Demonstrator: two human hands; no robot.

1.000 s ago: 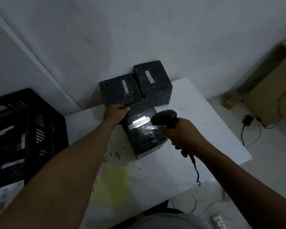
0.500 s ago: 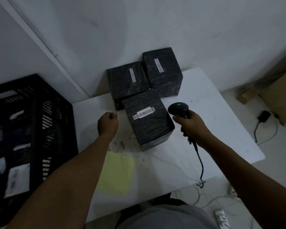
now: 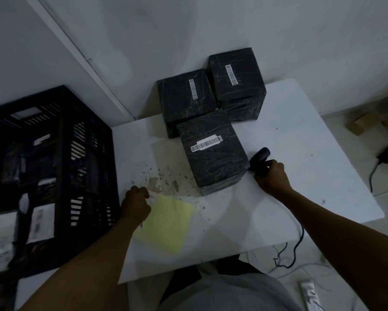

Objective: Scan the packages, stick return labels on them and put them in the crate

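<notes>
White desk (image 3: 300, 131) fills the centre, black crate (image 3: 60, 176) at left. Three black packages (image 3: 213, 160) sit at upper centre. My right hand (image 3: 271, 176) grips the scanner (image 3: 259, 159) beside the nearest; my left hand (image 3: 135, 204), fingers curled, touches yellow label sheet (image 3: 168, 223).

Barcode digits on nearest package (image 3: 213, 153) too small to read. Scanner (image 3: 259, 161) handle hidden inside right hand (image 3: 271, 176); cable cut from sight behind forearm. Left hand (image 3: 135, 204) fingertips curled under, contact with yellow sheet (image 3: 168, 223) unclear. Crate (image 3: 47, 176) contents dark, cropped at left edge. Labels inside blurred. Rear package (image 3: 184, 95) base hidden behind nearest one.
</notes>
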